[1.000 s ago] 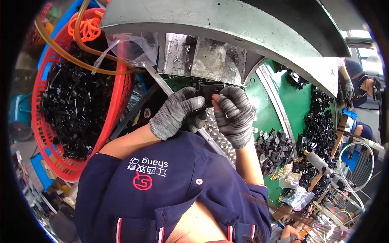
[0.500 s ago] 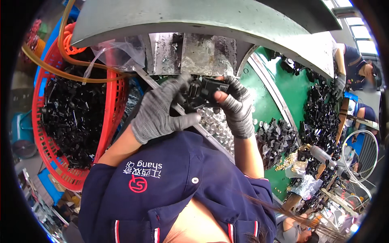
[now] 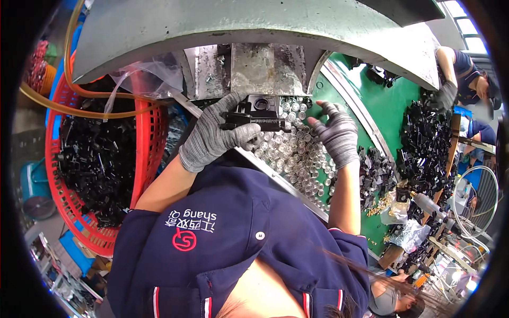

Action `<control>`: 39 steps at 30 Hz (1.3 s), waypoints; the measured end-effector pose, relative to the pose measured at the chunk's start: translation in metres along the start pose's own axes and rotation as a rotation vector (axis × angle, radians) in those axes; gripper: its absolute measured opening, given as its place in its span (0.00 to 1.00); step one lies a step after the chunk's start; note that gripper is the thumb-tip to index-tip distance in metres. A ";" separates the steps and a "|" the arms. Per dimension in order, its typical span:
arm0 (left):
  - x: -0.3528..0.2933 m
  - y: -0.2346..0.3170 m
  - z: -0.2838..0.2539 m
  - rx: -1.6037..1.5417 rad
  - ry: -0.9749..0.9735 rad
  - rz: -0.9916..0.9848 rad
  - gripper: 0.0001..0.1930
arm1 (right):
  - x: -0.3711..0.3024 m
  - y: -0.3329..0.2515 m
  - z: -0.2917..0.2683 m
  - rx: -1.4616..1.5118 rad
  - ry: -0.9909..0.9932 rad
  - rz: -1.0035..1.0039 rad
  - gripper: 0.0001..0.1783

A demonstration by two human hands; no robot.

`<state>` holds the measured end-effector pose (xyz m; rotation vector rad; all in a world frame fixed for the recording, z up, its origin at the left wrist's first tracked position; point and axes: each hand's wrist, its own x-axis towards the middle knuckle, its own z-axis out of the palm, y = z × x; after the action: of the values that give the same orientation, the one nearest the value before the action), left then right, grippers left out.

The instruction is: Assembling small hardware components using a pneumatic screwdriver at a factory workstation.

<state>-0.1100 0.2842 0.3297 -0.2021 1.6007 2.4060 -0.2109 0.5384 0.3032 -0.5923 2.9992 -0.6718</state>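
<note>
In a grey knit glove, my left hand grips a black moulded part by its left side. The part has a boxy body with a round opening and a bar along its near edge. My right hand, in a fingerless-tipped grey glove, hovers to the right of it, fingers apart and bent, with nothing visible in them. Below and between the hands lie many small clear round pieces on the bench. A worn metal block stands just beyond the part.
A red plastic basket full of black parts stands at left, with an amber hose across it. A curved grey machine guard overhangs the work. Black parts heap on the green bench at right. A co-worker's gloved hand reaches there.
My right hand has let go of the black part and moved right. The part, now in my left hand alone, has turned so its round opening shows.
</note>
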 end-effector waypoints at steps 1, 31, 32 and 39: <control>0.001 0.000 0.000 -0.063 -0.008 -0.023 0.31 | 0.000 -0.005 0.001 -0.068 -0.013 -0.023 0.14; 0.001 -0.003 -0.003 -0.098 0.114 0.012 0.29 | 0.002 -0.014 0.022 0.099 -0.257 0.062 0.14; 0.003 -0.006 -0.003 -0.046 0.150 0.062 0.30 | 0.001 -0.009 0.022 0.244 -0.287 0.111 0.13; 0.003 0.003 -0.003 0.639 0.251 0.337 0.35 | 0.002 0.001 0.019 0.520 -0.303 0.137 0.10</control>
<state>-0.1137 0.2806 0.3299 -0.1213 2.6021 1.9889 -0.2115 0.5305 0.2855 -0.4059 2.4164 -1.1701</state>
